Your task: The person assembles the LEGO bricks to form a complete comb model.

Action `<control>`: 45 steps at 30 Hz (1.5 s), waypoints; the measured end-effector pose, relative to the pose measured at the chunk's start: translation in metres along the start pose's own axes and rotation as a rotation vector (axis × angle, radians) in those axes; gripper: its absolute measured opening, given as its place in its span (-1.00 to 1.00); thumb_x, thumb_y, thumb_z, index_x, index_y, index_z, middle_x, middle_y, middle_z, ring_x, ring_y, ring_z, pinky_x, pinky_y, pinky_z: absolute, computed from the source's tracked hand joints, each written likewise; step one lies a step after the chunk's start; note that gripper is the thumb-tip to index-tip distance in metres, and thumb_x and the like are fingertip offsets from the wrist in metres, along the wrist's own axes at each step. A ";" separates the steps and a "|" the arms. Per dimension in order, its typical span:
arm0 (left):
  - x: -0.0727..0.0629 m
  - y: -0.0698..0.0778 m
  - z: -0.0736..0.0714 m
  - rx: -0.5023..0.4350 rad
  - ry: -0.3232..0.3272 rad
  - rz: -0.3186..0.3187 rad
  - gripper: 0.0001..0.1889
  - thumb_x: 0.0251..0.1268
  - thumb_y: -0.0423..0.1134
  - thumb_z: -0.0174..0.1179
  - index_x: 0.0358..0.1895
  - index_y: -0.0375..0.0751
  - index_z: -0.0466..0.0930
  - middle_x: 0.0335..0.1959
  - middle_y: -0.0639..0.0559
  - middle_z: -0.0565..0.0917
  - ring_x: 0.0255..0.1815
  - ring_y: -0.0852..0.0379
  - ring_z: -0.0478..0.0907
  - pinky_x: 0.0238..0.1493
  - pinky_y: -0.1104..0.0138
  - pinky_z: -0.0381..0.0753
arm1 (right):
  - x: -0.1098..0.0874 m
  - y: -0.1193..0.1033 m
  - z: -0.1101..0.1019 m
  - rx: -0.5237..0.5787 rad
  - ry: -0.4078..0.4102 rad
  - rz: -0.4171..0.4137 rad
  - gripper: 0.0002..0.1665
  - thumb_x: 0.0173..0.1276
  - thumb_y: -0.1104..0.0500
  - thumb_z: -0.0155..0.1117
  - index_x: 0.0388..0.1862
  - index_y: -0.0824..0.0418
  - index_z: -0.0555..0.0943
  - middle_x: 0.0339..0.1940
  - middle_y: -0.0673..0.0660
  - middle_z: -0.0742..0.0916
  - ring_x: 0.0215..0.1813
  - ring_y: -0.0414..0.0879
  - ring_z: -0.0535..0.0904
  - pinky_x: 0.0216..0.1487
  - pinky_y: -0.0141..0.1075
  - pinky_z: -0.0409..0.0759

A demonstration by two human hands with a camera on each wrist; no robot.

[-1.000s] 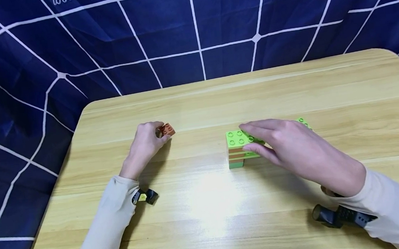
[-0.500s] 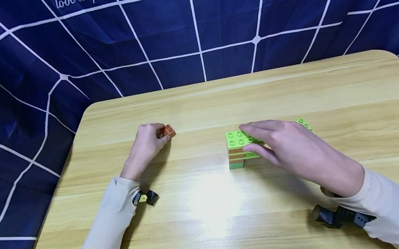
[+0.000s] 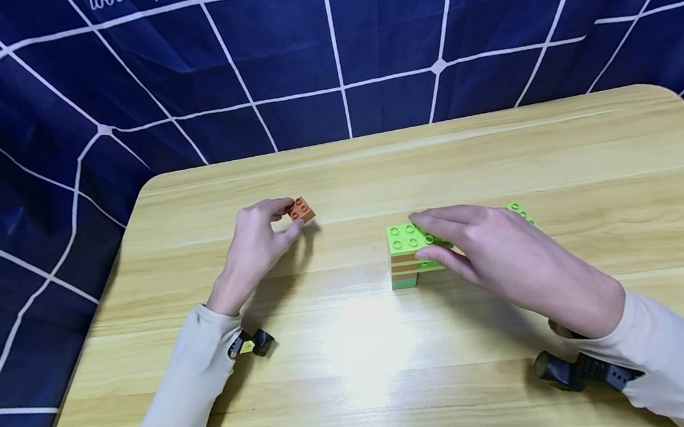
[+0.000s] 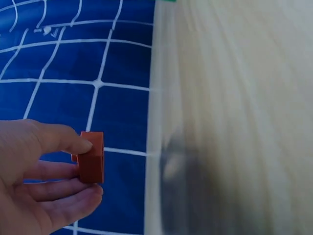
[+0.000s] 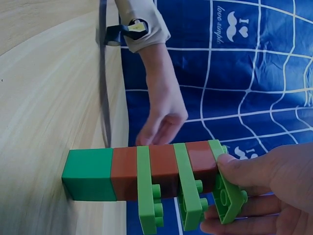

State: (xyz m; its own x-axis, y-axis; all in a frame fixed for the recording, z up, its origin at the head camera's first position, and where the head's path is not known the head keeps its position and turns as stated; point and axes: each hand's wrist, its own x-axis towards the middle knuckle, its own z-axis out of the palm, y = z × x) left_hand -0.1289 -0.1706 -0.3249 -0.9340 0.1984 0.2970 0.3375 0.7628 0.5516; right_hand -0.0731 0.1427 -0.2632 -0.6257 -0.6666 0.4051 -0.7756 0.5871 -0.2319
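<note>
In the head view my left hand (image 3: 258, 242) pinches a reddish-brown toy brick (image 3: 301, 210) between thumb and fingertips, raised above its shadow. The left wrist view shows the thumb on one face of this brick (image 4: 93, 156) and fingers on the opposite one. My right hand (image 3: 500, 253) holds the top of a brick stack (image 3: 405, 270), thumb and fingers at its bright green top plate (image 3: 405, 237). From the right wrist, the stack (image 5: 164, 166) has a dark green base (image 5: 90, 175), with brown bricks and bright green plates above. My palm hides part of it.
Beyond my right hand, studs of a bright green piece (image 3: 518, 210) show. The wooden table (image 3: 343, 351) has a rounded left back corner, and a dark blue cloth with white lines (image 3: 289, 47) hangs behind and left. Black cameras (image 3: 558, 370) sit at both wrists.
My left hand has raised the brown brick and moved it slightly to the right and away, its fingers spreading more into view. The right hand and the stack keep their place.
</note>
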 end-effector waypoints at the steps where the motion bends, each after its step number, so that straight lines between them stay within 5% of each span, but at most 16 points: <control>1: 0.000 0.003 0.000 -0.001 0.009 0.013 -0.63 0.16 -0.32 0.32 0.02 -0.44 0.63 -0.09 -0.29 0.69 -0.16 -0.16 0.66 -0.05 0.14 0.67 | 0.000 0.000 0.000 0.001 0.000 0.001 -0.53 0.40 0.03 0.22 0.09 0.37 0.62 -0.04 0.30 0.72 -0.07 0.18 0.69 -0.17 0.00 0.70; 21: -0.011 0.053 -0.010 -0.073 0.073 0.260 -0.68 0.13 -0.32 0.30 -0.04 -0.39 0.65 -0.14 -0.15 0.71 -0.19 -0.02 0.63 -0.09 0.27 0.66 | 0.000 -0.001 0.000 -0.010 -0.001 0.002 -0.52 0.40 0.03 0.23 0.10 0.37 0.61 -0.04 0.30 0.72 -0.08 0.17 0.69 -0.17 0.01 0.70; 45: -0.014 0.074 -0.012 -0.145 0.082 0.402 -0.65 0.09 -0.35 0.37 -0.03 -0.40 0.65 -0.14 -0.14 0.72 -0.18 0.03 0.66 -0.03 0.37 0.64 | 0.001 -0.003 -0.001 -0.011 -0.026 0.025 -0.53 0.32 0.09 0.31 0.11 0.36 0.61 -0.04 0.29 0.72 -0.07 0.17 0.69 -0.17 0.01 0.70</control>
State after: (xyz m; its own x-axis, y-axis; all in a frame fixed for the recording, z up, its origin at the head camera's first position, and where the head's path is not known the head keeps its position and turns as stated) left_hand -0.0896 -0.1248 -0.2790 -0.7144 0.4081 0.5684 0.6911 0.5391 0.4814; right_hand -0.0713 0.1409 -0.2614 -0.6471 -0.6633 0.3759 -0.7587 0.6089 -0.2317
